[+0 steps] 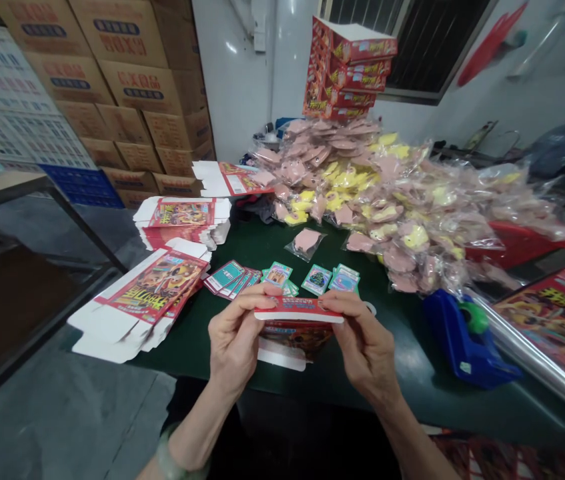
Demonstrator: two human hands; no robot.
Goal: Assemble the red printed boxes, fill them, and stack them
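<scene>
Over the dark green worktable (242, 248), both hands hold one red-printed card box (298, 315) just above the table's near side. The left hand (235, 337) and the right hand (365, 343) are each closed narrowly around one end of the box, and a white flap (282, 355) shows below it. One pale green bangle (171, 460) circles the left wrist. Just ahead of the hands lie four groups of trading cards: a fanned row (227, 279), a small overlapping pile (278, 275), one single card (316, 280) and a short stack (345, 280). Three piles of flat box blanks (142, 300) sit to the left of the cards. Farther back spreads a large heap of pink and yellow packets (392, 200), with one pink packet (305, 243) lying apart from it. Behind the heap rises a stack of red boxes (347, 67). To the right stands one blue tape dispenser (467, 340) with a green roll, well apart from the hands.
</scene>
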